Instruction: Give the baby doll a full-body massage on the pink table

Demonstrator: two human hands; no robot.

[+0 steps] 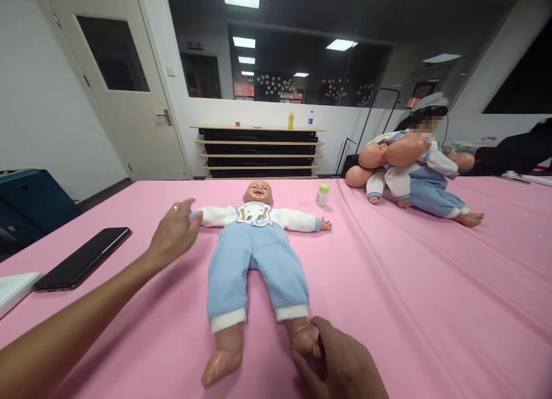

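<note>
1. The doll (254, 246), taken as landmark, is laid on its back on the pink cover (414, 330), with arms spread and head pointed away from the camera.
2. Right of the doll's head, a white container (321, 199) is stood upright, closed by a green lid (323, 188); its contents are hidden.
3. Beyond the doll's head, a yellow bottle (290, 121) and a purple-labelled bottle (310, 118) are stood on the shelf unit (259, 141); their fill cannot be told.
4. At the doll's sleeve end on the picture's left, the left hand (176, 229) is held loosely spread, thumb apart from fingers; contact cannot be told.
5. At the doll's foot on the picture's right, the right hand (340, 364) is curved about the toes; whether they are gripped cannot be told.
</note>
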